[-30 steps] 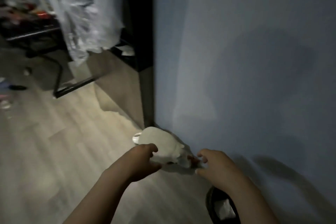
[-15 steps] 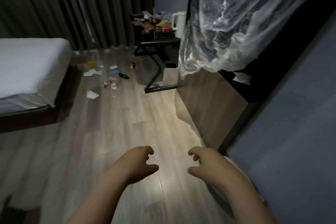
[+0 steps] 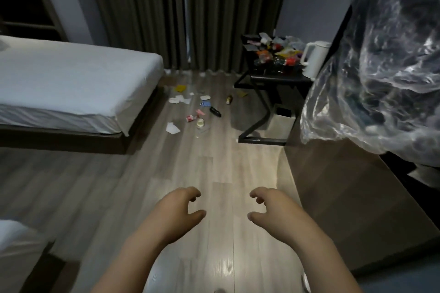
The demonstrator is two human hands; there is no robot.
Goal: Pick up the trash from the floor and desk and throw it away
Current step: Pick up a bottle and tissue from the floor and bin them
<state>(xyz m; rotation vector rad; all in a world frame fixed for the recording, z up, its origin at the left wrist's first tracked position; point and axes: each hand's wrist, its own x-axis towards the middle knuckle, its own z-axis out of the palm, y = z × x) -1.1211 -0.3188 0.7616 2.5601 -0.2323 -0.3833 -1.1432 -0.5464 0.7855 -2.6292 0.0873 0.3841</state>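
Note:
Trash lies scattered on the wood floor [image 3: 197, 112] between the bed and the desk: white paper scraps, a red can, a cup, a dark bottle and a yellow wrapper. More wrappers and packets are piled on the black desk [image 3: 276, 54] at the back right. A pale waste bin [image 3: 282, 121] stands under the desk. My left hand [image 3: 181, 211] and my right hand [image 3: 269, 209] hover side by side over the near floor, fingers loosely curled, holding nothing.
A bed with white sheets [image 3: 71, 83] fills the left. A white kettle [image 3: 314, 59] stands on the desk's right end. A wooden cabinet [image 3: 345, 197] runs along the right, with crumpled clear plastic [image 3: 381, 74] draped above it. Dark curtains hang behind.
One second ago both hands held a white bag by the blue wall. The view has since swung left to the room, and both hands are empty.

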